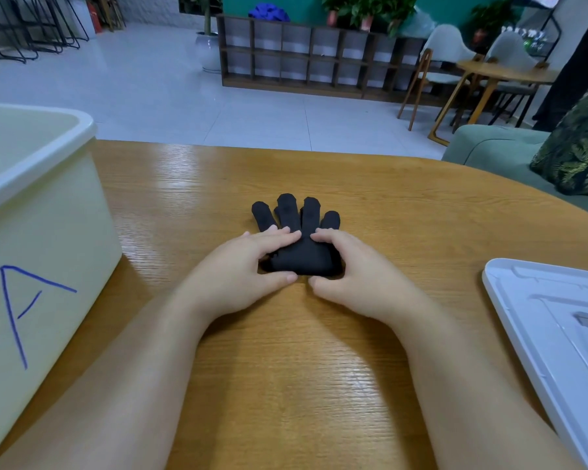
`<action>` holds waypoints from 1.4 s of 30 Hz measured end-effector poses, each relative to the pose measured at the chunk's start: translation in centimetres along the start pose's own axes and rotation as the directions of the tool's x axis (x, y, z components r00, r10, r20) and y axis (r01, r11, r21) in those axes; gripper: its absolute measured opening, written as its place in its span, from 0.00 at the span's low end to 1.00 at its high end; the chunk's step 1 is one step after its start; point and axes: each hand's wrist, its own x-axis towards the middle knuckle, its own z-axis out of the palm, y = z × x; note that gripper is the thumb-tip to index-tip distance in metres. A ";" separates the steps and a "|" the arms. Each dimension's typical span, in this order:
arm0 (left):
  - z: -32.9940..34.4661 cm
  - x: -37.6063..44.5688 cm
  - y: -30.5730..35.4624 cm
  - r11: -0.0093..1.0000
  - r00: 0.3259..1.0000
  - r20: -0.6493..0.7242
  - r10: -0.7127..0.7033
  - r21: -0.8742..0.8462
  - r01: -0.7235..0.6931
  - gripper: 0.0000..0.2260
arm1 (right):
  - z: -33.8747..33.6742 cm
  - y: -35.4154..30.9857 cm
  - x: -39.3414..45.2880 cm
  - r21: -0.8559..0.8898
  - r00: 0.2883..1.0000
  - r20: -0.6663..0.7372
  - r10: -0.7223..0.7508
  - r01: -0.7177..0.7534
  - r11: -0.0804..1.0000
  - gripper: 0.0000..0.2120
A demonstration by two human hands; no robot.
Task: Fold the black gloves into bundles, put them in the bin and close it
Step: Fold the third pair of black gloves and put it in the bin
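Centrally, black gloves [299, 239] lie on the wooden surface [286, 368], apparently stacked. Left hand [241, 269] and right hand [347, 276] pinch the rolled cuff end with curled fingers. Bin [41, 212] stands open left; lid [554, 327] right. Risk: slackened grip lets the springy roll unfurl.

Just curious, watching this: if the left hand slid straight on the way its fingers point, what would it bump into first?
Probably the right hand. The left hand points rightward across the black gloves it grips, and the two hands' fingertips nearly meet there.
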 end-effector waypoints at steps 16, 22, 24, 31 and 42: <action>-0.4 -0.8 0.8 0.965 0.985 -0.167 -0.042 -0.262 -0.003 0.13 | -0.8 0.0 -0.5 0.205 0.995 -0.094 -0.029 0.047 0.978 0.04; -0.5 -0.8 1.1 0.947 0.967 -0.244 -0.072 -0.320 -0.010 0.15 | -0.7 -0.1 -0.4 0.235 0.991 -0.134 -0.002 0.034 0.971 0.09; -0.5 -0.8 1.2 0.952 0.964 -0.257 -0.065 -0.305 -0.017 0.16 | -0.6 -0.1 -0.4 0.219 0.990 -0.142 0.001 0.030 0.975 0.10; -0.7 -0.8 1.1 0.975 0.962 -0.267 -0.061 -0.221 0.001 0.08 | -0.6 -0.2 -0.5 0.186 0.991 -0.137 -0.008 0.034 0.982 0.13; 0.3 0.8 0.7 0.987 0.905 -0.400 -0.147 -0.122 0.107 0.13 | 1.0 -0.5 1.2 0.242 0.957 -0.256 0.134 -0.071 0.968 0.11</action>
